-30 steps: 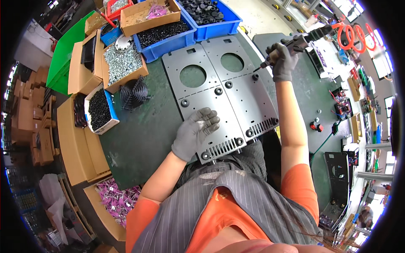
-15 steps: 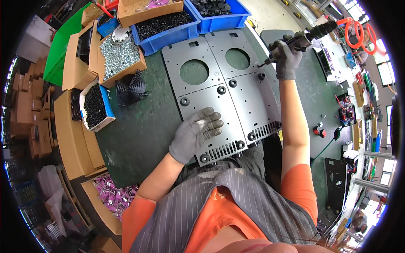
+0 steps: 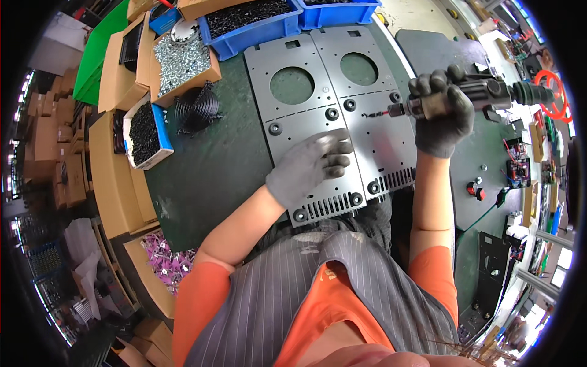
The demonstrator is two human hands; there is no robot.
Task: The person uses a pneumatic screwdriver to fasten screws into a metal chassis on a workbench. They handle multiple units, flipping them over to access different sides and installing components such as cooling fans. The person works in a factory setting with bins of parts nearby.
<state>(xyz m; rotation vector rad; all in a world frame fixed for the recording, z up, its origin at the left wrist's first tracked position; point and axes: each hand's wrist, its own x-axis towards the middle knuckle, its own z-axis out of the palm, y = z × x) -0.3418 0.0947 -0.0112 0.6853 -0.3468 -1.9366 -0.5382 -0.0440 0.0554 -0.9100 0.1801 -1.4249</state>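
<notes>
Grey plate [image 3: 318, 116] part-hidden under left hand [image 3: 309, 165]; right hand [image 3: 441, 116] around screwdriver [image 3: 483, 98].

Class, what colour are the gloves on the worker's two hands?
Grey on both the left hand and the right hand, the right darker, seen in the head view.

We are seeing a dark green mat [image 3: 214, 171] covering the bench. At its far edge 2 blue bins [image 3: 257, 27] are standing side by side, and the left one is holding small black parts. To the left, a cardboard box [image 3: 183, 61] is holding silver screws, and a round metal lid [image 3: 181, 30] is lying just behind it. A black wire fan guard [image 3: 197, 110] is lying on the mat beside this box. Nearer the left edge, a small white box [image 3: 143, 131] is holding black screws. A green crate [image 3: 98, 55] is standing farther left. Below the bench, a box with pink pieces [image 3: 165, 266] is sitting.
</notes>
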